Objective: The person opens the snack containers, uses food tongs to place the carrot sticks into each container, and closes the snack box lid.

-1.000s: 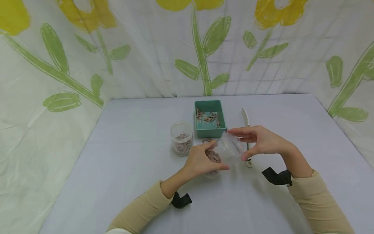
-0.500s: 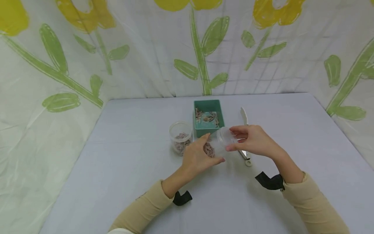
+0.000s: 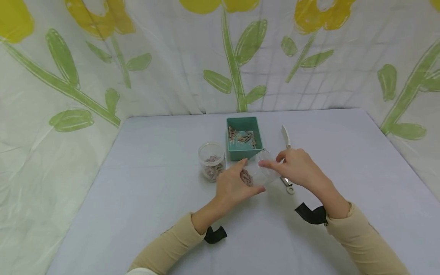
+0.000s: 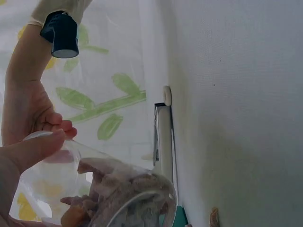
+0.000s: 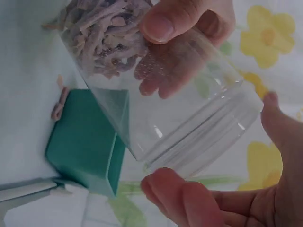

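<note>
My left hand (image 3: pixel 231 183) grips a clear plastic jar (image 5: pixel 137 104) tilted toward the right, thumb and fingers around its side. Pale brown dried strips (image 5: pixel 109 38) lie heaped toward the jar's bottom end. At its mouth, the thumb and fingers of my right hand (image 3: pixel 297 166) hold a clear lid (image 5: pixel 203 132) against the rim. A second clear jar (image 3: pixel 212 162), without a lid and partly filled with similar strips, stands upright left of the hands. Behind the tilted jar sits a green rectangular box (image 3: pixel 245 155), a few strips scattered on its bottom.
Tongs (image 3: pixel 286 136) with pale tips and a ring at the near end lie right of the box, partly behind my right hand. A loose strip (image 5: pixel 59 104) lies on the table beside the box. A flower-printed curtain (image 3: pixel 165 76) hangs behind the white table (image 3: pixel 137 183).
My right hand has brought the lid leftward onto the jar's mouth, and its grip on the lid has shifted. My left hand has raised and tilted the jar. Box and standing jar stay put.
</note>
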The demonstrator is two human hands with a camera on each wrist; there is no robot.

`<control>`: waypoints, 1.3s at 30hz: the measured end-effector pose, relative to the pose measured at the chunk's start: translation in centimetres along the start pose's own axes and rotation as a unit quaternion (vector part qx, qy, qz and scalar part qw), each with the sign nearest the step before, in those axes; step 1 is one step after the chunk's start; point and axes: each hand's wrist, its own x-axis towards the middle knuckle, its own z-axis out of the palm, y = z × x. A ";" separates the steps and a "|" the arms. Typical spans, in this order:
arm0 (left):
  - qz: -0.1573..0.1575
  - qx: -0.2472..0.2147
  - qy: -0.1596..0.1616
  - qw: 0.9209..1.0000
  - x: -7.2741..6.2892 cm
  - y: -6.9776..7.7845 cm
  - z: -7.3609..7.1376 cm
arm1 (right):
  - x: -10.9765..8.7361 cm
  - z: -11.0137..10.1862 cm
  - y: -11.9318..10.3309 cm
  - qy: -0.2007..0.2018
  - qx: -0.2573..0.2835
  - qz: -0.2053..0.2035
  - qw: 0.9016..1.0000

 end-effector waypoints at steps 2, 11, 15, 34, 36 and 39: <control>-0.015 -0.026 -0.016 0.999 0.0 0.0 -0.1 | 0.0 -0.1 0.0 0.023 -0.012 -0.004 1.000; -0.091 -0.267 -0.175 0.943 0.5 -0.2 -0.9 | 1.3 0.9 1.8 0.009 0.247 -0.170 0.954; -0.105 -0.319 -0.192 0.922 0.5 0.1 -0.8 | 1.5 2.0 1.9 -0.007 0.318 -0.203 0.926; -0.131 -0.285 -0.103 0.944 0.8 -0.8 -1.3 | 0.6 -0.1 0.5 -0.047 0.264 -0.084 0.960; -0.121 -0.269 -0.105 0.950 0.8 -0.8 -1.4 | 0.8 -0.3 0.4 -0.050 0.228 -0.072 0.970; -0.092 -0.256 -0.117 0.955 0.8 -0.8 -1.5 | 0.9 -0.6 0.4 -0.048 0.195 -0.072 0.977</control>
